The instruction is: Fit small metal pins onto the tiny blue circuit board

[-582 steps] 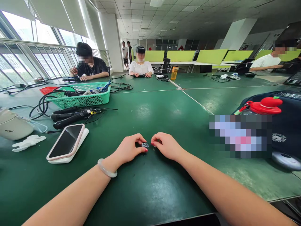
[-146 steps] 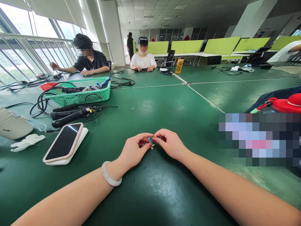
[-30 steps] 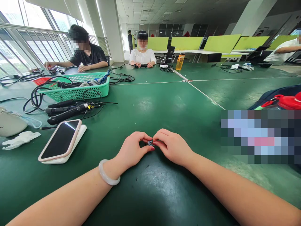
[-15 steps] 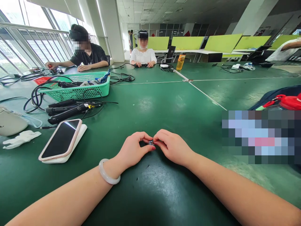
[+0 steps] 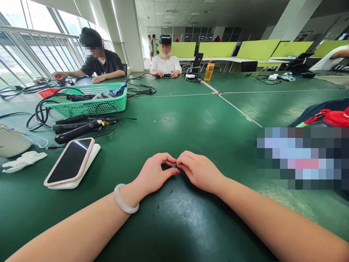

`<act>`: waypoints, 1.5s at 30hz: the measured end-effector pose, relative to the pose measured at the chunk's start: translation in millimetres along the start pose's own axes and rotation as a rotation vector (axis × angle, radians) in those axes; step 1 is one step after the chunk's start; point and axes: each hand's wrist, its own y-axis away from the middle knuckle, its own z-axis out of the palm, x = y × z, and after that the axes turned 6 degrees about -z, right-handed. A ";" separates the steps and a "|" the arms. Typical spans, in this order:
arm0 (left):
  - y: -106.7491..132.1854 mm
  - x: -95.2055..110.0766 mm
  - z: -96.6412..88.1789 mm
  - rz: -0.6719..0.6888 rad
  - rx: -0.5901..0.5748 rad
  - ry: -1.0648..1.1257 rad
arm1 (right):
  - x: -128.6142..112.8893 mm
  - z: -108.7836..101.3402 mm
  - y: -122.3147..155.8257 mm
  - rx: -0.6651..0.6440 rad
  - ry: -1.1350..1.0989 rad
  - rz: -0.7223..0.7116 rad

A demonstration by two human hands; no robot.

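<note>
A small dark object with pale markings (image 5: 174,165) sits between my fingertips just above the green tabletop (image 5: 174,134); its kind is too small to make out. My left hand (image 5: 155,171), with a white bangle (image 5: 124,199) on its wrist, pinches it between thumb and fingers. From the other side my right hand (image 5: 200,169) meets it, thumb and index finger pressed together at its edge. The fingers of both hands nearly touch and cover much of the object.
Left of my arm a pink-cased phone (image 5: 70,160) lies on a white slab beside a crumpled tissue (image 5: 24,161). Behind are black cylindrical devices (image 5: 79,131) with cables and a green basket (image 5: 89,103). An orange bottle (image 5: 209,71) and two seated people are across the table.
My right hand has shifted very slightly left, and the small object appears turned a little between the fingertips. Otherwise the scene looks the same.
</note>
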 end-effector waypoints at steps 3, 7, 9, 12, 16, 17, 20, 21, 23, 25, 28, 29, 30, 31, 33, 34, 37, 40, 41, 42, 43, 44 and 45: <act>-0.2 -0.4 0.3 0.002 -0.007 0.021 | -1.3 -1.3 0.5 0.030 -0.049 0.010; -0.9 -1.8 0.7 0.013 -0.025 0.030 | -1.7 -2.1 0.7 0.032 -0.097 0.039; -0.9 -2.7 0.9 0.012 -0.032 0.028 | -1.6 -2.3 0.6 0.035 -0.106 0.047; -0.2 -3.5 1.1 0.006 -0.034 0.022 | -1.7 -2.7 0.4 0.043 -0.111 0.059; 1.0 -2.9 1.6 0.010 -0.038 0.020 | -2.1 -2.4 0.4 0.040 -0.113 0.070; 0.8 -2.9 1.6 0.011 -0.038 0.021 | -2.0 -2.3 0.5 0.049 -0.115 0.070; -2.2 -5.3 1.2 -0.008 -0.021 0.079 | -0.9 -2.1 1.0 0.094 -0.109 0.083; -4.0 -6.8 1.0 -0.029 -0.004 0.124 | -0.3 -2.0 1.1 0.105 -0.103 0.092; -7.9 -10.0 0.7 -0.092 0.052 0.227 | 0.8 -1.1 1.2 0.098 -0.085 0.106; -11.4 -12.3 0.7 -0.154 0.117 0.302 | 1.3 0.9 0.7 0.066 -0.048 0.084; -14.1 -13.2 1.3 -0.198 0.178 0.348 | 0.2 6.3 -1.2 0.026 0.067 -0.004; -14.3 -13.2 1.6 -0.200 0.182 0.354 | -0.5 8.4 -2.1 0.019 0.109 -0.026; -14.3 -13.2 1.8 -0.200 0.180 0.359 | -1.1 10.6 -3.0 0.014 0.143 -0.040; -14.1 -13.5 2.1 -0.198 0.176 0.365 | -1.5 12.6 -3.9 0.008 0.166 -0.046; -13.6 -14.4 2.3 -0.187 0.167 0.372 | -1.3 16.1 -5.2 -0.001 0.180 -0.050; -13.3 -14.9 2.4 -0.179 0.165 0.373 | -0.6 17.5 -5.6 -0.002 0.173 -0.051; -12.5 -15.1 2.1 -0.155 0.160 0.366 | 3.1 20.2 -5.8 0.019 0.126 -0.044; -11.7 -13.7 1.7 -0.156 0.138 0.356 | 6.2 20.3 -5.5 0.055 0.076 -0.019; -11.5 -13.3 1.6 -0.159 0.130 0.352 | 6.8 19.5 -5.4 0.063 0.055 -0.013; -11.4 -13.0 1.6 -0.159 0.121 0.350 | 6.9 18.4 -5.3 0.073 0.023 -0.006; -11.2 -12.8 1.6 -0.156 0.116 0.352 | 6.8 16.8 -5.3 0.086 -0.022 0.006; -11.1 -12.7 1.5 -0.152 0.114 0.355 | 6.5 14.9 -5.3 0.105 -0.080 0.026; -10.8 -12.6 1.4 -0.147 0.113 0.358 | 5.9 12.8 -5.3 0.133 -0.147 0.055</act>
